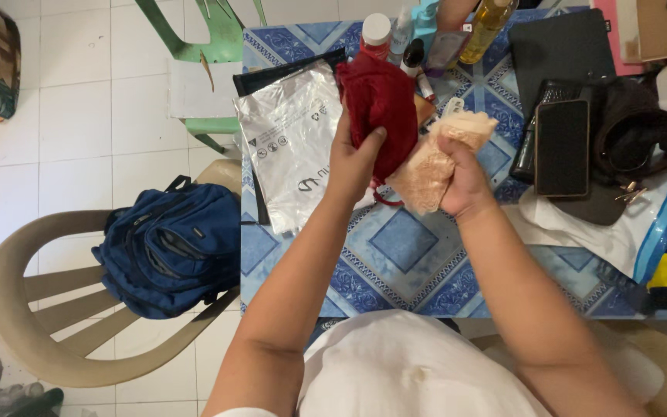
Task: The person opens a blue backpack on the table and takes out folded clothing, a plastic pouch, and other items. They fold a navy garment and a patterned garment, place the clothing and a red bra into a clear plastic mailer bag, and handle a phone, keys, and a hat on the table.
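Note:
My left hand grips a dark red lacy garment and holds it up over the blue patterned tablecloth. My right hand is closed around a beige lace garment, right beside the red one; the two pieces touch. A thin red strap hangs below the red cloth. A silver plastic mailer bag lies flat on the table just left of my left hand.
Bottles and tubes stand at the far edge. A black phone, wallet and dark bag lie at right. A blue backpack rests on a beige plastic chair at left; a green chair stands behind.

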